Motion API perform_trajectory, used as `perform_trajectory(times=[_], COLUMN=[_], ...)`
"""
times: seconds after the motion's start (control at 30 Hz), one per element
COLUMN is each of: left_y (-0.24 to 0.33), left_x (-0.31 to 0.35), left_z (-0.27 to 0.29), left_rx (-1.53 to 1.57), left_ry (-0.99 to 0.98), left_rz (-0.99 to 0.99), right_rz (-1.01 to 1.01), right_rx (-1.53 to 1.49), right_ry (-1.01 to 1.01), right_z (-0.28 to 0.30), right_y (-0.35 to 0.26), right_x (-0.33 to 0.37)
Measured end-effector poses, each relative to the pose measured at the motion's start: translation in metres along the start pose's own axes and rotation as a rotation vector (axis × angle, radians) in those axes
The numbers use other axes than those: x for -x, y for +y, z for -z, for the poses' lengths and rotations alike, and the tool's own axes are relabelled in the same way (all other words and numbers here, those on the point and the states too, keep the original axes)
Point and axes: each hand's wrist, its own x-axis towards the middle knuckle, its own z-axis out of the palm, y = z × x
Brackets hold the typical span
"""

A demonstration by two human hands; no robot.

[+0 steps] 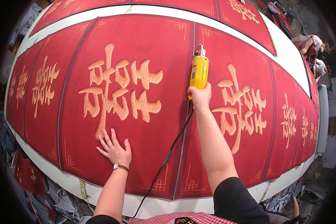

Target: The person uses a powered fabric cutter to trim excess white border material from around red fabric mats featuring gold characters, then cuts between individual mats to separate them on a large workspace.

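We saw a white worktable [198, 206] that filled most of the view, covered by rows of red mats [145, 37], each bearing a large golden character and thin knotwork at its corners. At two o'clock, well apart from us, two co-workers [310, 43] bent over the far side, and a grey roll [322, 119] stood along the table's end at three o'clock. Pale offcuts [63, 203] lay heaped on the floor toward eight o'clock.

A yellow handheld power cutter [199, 71] was at one o'clock, its metal head pointing to twelve, right beside the seam between the two nearest mats. Our right hand [201, 96] was closed around the rear of its body, the fingers mostly hidden beneath. Our left hand [117, 152] held nothing: at eight o'clock it was open, palm down on the left mat, fingers spread and fingertips at the lower end of the golden character. The black cord [163, 162] ran from the cutter toward seven o'clock, and a small brown-strapped wristwatch [121, 167] circled our left wrist.
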Motion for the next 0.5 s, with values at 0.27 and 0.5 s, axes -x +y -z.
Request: perform_trajectory(times=[0.27, 0.5], left_y=[0.000, 0.002], left_x=[0.000, -0.001], left_z=[0.004, 0.009], left_rx=[0.005, 0.015], left_ry=[-0.005, -0.037], left_rz=[-0.015, -0.029], right_rz=[-0.023, -0.026], right_rx=[0.095, 0.159], right_ry=[0.014, 0.001], right_z=[-0.028, -0.050], right_y=[-0.032, -0.047], right_x=[-0.076, -0.149])
